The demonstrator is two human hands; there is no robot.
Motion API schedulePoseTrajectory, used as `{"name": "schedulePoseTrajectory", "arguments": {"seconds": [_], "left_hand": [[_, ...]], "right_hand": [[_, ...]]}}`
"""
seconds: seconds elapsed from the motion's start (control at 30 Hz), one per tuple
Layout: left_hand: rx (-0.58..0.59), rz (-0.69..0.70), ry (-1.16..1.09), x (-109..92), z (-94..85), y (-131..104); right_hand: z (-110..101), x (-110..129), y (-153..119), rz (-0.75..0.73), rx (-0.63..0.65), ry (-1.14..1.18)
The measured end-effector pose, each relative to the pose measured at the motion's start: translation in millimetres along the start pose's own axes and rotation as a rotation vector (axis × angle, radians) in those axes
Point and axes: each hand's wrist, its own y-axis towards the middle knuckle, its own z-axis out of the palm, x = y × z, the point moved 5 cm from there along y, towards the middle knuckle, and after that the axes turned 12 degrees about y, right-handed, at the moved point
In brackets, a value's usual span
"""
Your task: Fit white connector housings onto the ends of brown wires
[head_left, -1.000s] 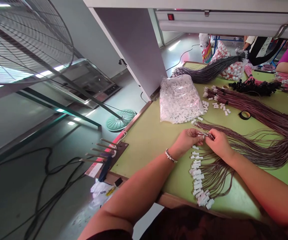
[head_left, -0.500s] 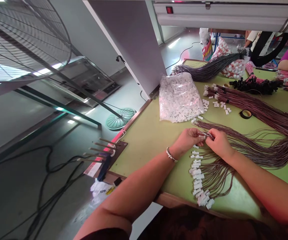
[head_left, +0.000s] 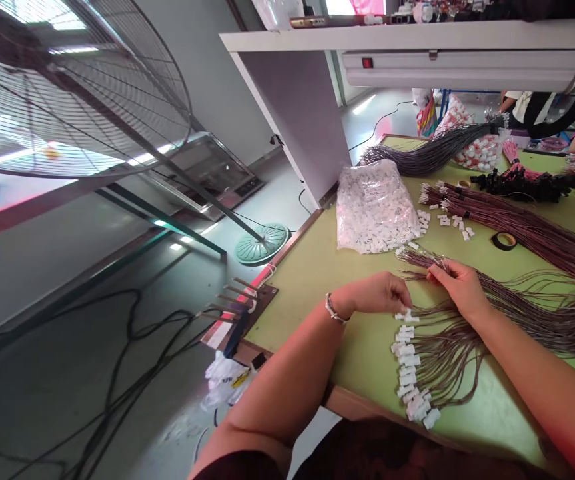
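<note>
Across the green table, brown wires are spread, some tipped with white connectors.
From the hands, the loose wires are bunched toward three o'clock; the connectors are lined up at six, overlapping near the wooden edge. Green surface is spanned toward nine. Wires are pinched by the right hand; the left hand is curled at the top connector, its grip unclear.
</note>
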Motion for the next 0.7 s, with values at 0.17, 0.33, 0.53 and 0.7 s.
{"name": "schedulePoseTrajectory", "arguments": {"seconds": [0.17,0.33,0.53,0.7], "left_hand": [[-0.693,-0.208,0.387,18.9,-47.7,-8.2],[-0.734,-0.348,0.709,42.2,-48.5,9.1],[-0.554,-0.480,0.833,46.9,-45.0,11.2],[-0.681,-0.465,0.674,42.4,-53.9,-4.1]], "right_hand": [[5.8,-9.0,-0.2,0.176,0.001,0.202],[9.0,-7.7,-2.7,0.189,-0.042,0.255],[9.8,-8.2,-1.4,0.137,-0.016,0.195],[9.9,-2.8,-0.1,0.063,-0.059,0.070]]}}
